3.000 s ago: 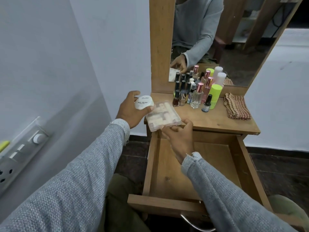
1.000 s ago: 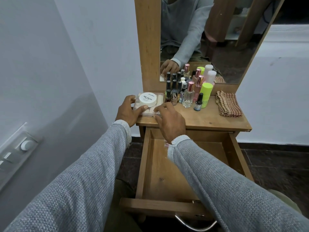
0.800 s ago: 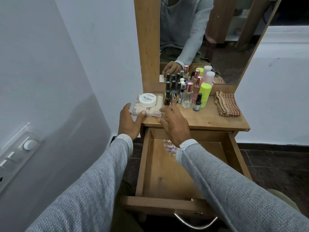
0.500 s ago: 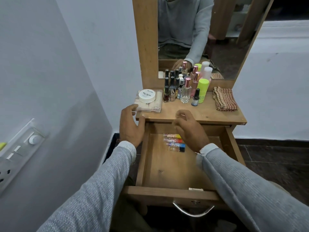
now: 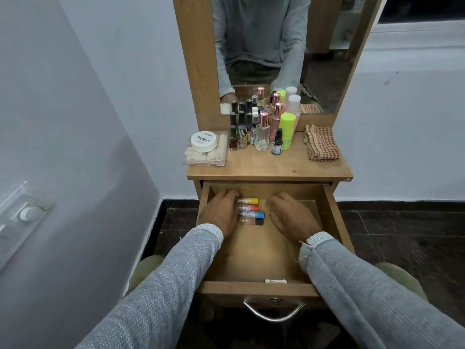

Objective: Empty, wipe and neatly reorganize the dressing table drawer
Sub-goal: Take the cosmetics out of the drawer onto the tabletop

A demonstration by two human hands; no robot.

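The wooden drawer [image 5: 254,289] stands pulled out under the dressing table top [image 5: 266,170]. At its back lie several small vials [image 5: 250,210] with yellow, red, blue and black caps, side by side. My left hand [image 5: 221,212] is inside the drawer and touches the vials' left ends; whether its fingers curl round them is unclear. My right hand [image 5: 293,215] hovers just right of the vials, fingers loosely bent, holding nothing. On the table top sit a clear box [image 5: 205,157] with a white nail-polish jar [image 5: 203,141] on it, and a checked cloth [image 5: 320,146].
A cluster of nail polish and perfume bottles [image 5: 261,127] with a lime-green tube stands before the mirror [image 5: 276,46]. A metal handle [image 5: 273,311] hangs on the drawer front. A wall with a switch panel [image 5: 22,217] is close on the left.
Both hands let go of the clear box and jar, now resting on the table top's left side, and dropped into the drawer on either side of the vials.
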